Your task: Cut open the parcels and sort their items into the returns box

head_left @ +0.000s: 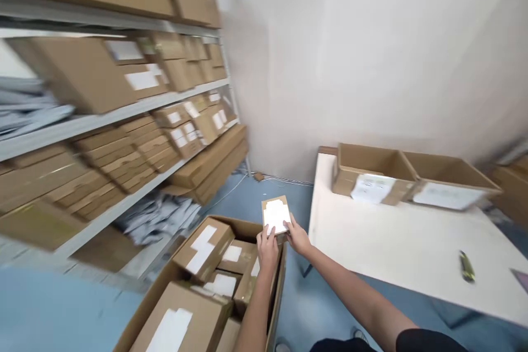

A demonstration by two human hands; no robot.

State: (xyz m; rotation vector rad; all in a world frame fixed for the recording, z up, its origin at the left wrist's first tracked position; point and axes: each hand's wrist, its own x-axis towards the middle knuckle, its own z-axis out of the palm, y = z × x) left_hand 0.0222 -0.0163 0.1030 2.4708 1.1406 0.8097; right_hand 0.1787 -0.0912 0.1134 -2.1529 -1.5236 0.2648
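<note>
over the far right corner of an open carton (242,227), a small white-labelled cardboard box (276,213), pinched between left hand (268,248) and right hand (298,237), packed boxes (205,246) below, white table (346,236) at right

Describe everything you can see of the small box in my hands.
The small box looks like brown cardboard, apparently closed, with an irregular white label covering much of its upward face; no print is legible. Your left hand grips its near edge, your right hand its right side, near the open carton's far right corner.
</note>
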